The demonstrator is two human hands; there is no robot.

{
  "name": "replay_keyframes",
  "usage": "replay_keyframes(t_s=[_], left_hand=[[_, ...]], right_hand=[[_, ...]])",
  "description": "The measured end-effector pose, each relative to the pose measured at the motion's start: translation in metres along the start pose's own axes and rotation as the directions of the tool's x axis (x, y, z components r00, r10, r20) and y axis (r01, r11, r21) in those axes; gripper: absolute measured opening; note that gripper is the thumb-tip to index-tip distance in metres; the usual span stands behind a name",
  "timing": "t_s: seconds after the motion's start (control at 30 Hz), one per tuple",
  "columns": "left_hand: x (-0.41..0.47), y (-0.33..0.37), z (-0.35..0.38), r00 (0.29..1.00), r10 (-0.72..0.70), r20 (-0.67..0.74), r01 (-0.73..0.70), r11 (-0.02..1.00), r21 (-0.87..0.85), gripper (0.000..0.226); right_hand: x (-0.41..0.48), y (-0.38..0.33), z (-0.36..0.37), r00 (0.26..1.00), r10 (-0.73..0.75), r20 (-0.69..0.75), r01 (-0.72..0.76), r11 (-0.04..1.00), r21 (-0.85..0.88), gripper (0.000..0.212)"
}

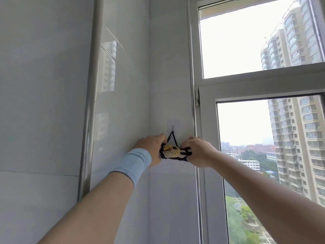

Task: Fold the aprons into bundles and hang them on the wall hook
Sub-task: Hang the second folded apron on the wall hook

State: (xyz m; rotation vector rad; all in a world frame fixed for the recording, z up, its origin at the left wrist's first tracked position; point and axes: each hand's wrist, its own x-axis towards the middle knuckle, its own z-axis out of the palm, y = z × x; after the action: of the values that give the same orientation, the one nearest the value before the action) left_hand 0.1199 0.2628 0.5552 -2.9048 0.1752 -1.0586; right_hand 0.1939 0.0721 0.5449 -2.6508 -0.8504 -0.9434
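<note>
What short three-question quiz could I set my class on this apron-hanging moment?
1. True or false: the black strap runs up to the wall hook.
2. Which wrist wears the light blue band? A left, B right, C neither.
3. Fill in: the apron bundle is held by ___ hands.
Key: 1 true. 2 A. 3 both: left hand and right hand grip its ends.
</note>
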Motion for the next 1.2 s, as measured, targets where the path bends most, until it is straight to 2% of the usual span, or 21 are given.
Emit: replay_keyframes(t_s=[0.1, 0.2, 0.3, 0.37, 0.5, 0.57, 0.7, 0.87, 1.0, 1.13, 1.2], left_hand=[[0.004, 0.003, -0.002, 1.000, 0.011, 0.006, -0.012, 0.996, 0.090, 0.048], [0.007, 0.004, -0.001, 1.000, 0.004, 0.022, -0.007, 0.992, 0.125, 0.051], [0.004, 0.003, 0.002, 0.999, -0.004, 0.041, 0.001, 0.997, 0.074, 0.052], [0.002, 0.002, 0.003, 1.000, 0.008, -0.030, -0.006, 0.997, 0.079, 0.052], [0.004, 0.005, -0.002, 0.990, 0.075, -0.121, -0.048, 0.977, 0.209, 0.057], [0.006, 0.008, -0.004, 0.989, 0.099, -0.111, -0.068, 0.963, 0.261, 0.057], [0.004, 0.006, -0.003, 0.988, 0.132, -0.080, -0.102, 0.949, 0.299, 0.053], [0.005, -0.001, 0.006, 0.974, 0.211, -0.079, -0.164, 0.903, 0.397, 0.050], [0.011, -0.005, 0.005, 0.946, 0.318, -0.056, -0.247, 0.824, 0.510, 0.040], [0.017, -0.008, 0.005, 0.925, 0.377, -0.036, -0.293, 0.772, 0.564, 0.038], [0.018, -0.008, 0.006, 0.917, 0.393, -0.069, -0.291, 0.776, 0.559, 0.032]], right_hand=[[0.001, -0.007, -0.010, 0.995, -0.066, 0.077, 0.079, 0.981, -0.178, 0.053], [0.005, -0.017, -0.012, 0.992, -0.093, 0.085, 0.116, 0.937, -0.329, 0.055], [0.004, -0.021, -0.009, 0.994, -0.076, 0.076, 0.095, 0.952, -0.292, 0.050], [0.001, -0.020, -0.004, 0.995, -0.078, 0.063, 0.092, 0.961, -0.262, 0.053], [0.001, -0.021, -0.004, 0.993, -0.112, 0.026, 0.114, 0.935, -0.335, 0.052], [0.004, -0.021, -0.009, 0.990, -0.141, -0.007, 0.126, 0.904, -0.409, 0.047], [0.005, -0.019, -0.013, 0.988, -0.153, -0.013, 0.132, 0.893, -0.431, 0.047], [0.004, -0.016, -0.006, 0.986, -0.161, -0.044, 0.131, 0.907, -0.400, 0.046], [0.002, -0.018, 0.001, 0.973, -0.168, -0.160, 0.102, 0.929, -0.355, 0.038], [0.001, -0.019, 0.010, 0.959, -0.266, -0.100, 0.207, 0.894, -0.397, 0.049], [0.000, -0.017, 0.007, 0.963, -0.254, -0.093, 0.205, 0.910, -0.362, 0.053]])
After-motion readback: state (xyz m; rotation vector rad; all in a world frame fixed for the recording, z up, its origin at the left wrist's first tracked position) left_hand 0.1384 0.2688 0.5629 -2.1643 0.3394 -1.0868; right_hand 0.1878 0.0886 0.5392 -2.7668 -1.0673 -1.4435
